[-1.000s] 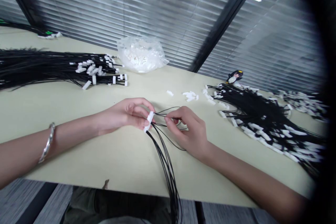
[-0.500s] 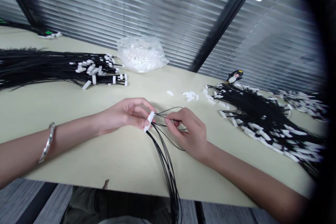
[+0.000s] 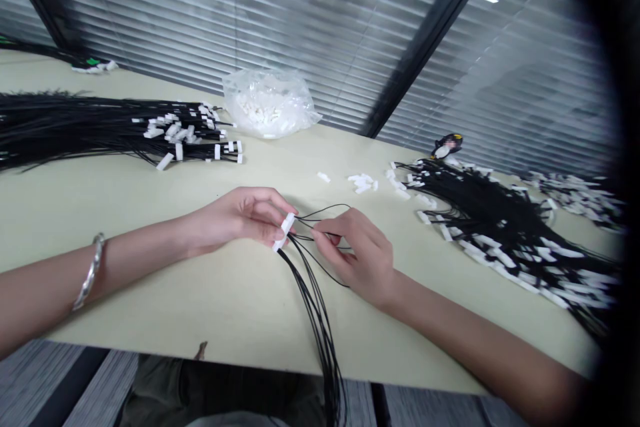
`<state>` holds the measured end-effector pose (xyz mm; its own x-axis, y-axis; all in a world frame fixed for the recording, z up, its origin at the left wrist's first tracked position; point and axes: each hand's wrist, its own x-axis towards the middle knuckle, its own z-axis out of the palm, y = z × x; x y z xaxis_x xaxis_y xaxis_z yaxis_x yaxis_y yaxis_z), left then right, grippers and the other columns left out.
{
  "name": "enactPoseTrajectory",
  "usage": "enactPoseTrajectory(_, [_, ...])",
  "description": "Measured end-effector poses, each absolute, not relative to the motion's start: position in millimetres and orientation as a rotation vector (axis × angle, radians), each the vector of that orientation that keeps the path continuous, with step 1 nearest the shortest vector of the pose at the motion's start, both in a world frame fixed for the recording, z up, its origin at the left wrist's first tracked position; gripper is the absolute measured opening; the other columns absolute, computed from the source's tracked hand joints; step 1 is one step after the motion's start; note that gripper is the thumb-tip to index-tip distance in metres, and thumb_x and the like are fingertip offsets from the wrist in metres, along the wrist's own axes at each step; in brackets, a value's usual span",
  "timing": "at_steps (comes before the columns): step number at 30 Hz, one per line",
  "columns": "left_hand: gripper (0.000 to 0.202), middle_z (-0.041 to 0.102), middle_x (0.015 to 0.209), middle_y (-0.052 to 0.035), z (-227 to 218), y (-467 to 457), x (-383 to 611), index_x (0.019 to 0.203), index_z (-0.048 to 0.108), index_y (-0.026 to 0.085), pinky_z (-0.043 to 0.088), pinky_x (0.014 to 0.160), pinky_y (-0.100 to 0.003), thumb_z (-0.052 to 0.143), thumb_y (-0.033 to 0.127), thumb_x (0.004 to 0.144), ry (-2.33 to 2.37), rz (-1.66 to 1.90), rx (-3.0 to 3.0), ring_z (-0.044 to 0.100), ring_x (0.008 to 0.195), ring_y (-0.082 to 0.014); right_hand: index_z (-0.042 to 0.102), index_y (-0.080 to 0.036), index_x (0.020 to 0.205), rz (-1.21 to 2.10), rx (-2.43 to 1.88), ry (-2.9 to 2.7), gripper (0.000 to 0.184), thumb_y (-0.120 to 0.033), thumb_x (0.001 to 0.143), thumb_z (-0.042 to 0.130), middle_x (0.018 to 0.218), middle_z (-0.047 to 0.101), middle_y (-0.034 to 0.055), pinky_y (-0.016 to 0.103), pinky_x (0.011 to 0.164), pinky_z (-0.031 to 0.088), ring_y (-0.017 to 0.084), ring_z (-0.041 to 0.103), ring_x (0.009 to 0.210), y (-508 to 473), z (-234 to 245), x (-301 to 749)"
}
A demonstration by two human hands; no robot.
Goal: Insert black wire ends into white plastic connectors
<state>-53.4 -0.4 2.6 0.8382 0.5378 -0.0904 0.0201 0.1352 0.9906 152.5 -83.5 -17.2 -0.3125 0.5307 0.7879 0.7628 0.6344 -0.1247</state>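
Note:
My left hand [image 3: 255, 217] pinches a long white plastic connector housing [image 3: 285, 229] between thumb and fingers, holding it tilted above the table. Several thin black wires [image 3: 320, 327] run out of the housing's right side; most droop down past the table's front edge. Close by on the right, my right hand [image 3: 356, 250] is closed, thumb against forefinger, on a thin black wire [image 3: 305, 224] a short way from the housing. Other loose wires loop around and behind the right fingers. Where the pinched wire's tip lies is too small to tell.
Black wire bundles with white connectors lie at the left [image 3: 100, 127] and right [image 3: 480, 197]. A clear plastic bag [image 3: 273, 103] of white parts stands at the back. Loose white housings [image 3: 363, 183] lie mid-table, and a small penguin figure [image 3: 447, 145] sits behind the right bundle.
My right hand has shifted very slightly left toward the white housing, its fingertips moving along with the wire. My left hand and the housing have stayed in place.

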Motion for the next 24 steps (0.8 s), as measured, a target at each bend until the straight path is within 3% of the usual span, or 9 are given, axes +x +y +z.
enactPoseTrajectory(10, [0.032,0.068,0.095,-0.011,1.1,0.8,-53.9,0.103,0.06,0.013,0.049,0.081,-0.037,0.069,0.012,0.072,0.504,0.39,1.387,0.065,0.085,-0.0209,0.054,-0.015,0.082,-0.355,-0.986,-2.012,0.013,-0.01,0.071,0.059,0.07,0.054,-0.0021,0.015,0.065,0.035,0.0,0.042,0.067,-82.2,-19.0,152.8])
enactPoseTrajectory(24, [0.033,0.071,0.088,-0.006,-1.6,0.8,-51.9,0.102,0.068,0.019,0.051,0.081,-0.03,0.07,0.012,0.069,0.511,0.408,1.419,0.066,0.082,-0.0166,0.055,-0.014,0.08,-0.292,-1.054,-2.065,0.006,-0.016,0.075,0.058,0.068,0.053,-0.0025,0.015,0.065,0.034,-0.001,0.043,0.067,-81.7,-20.6,151.2])
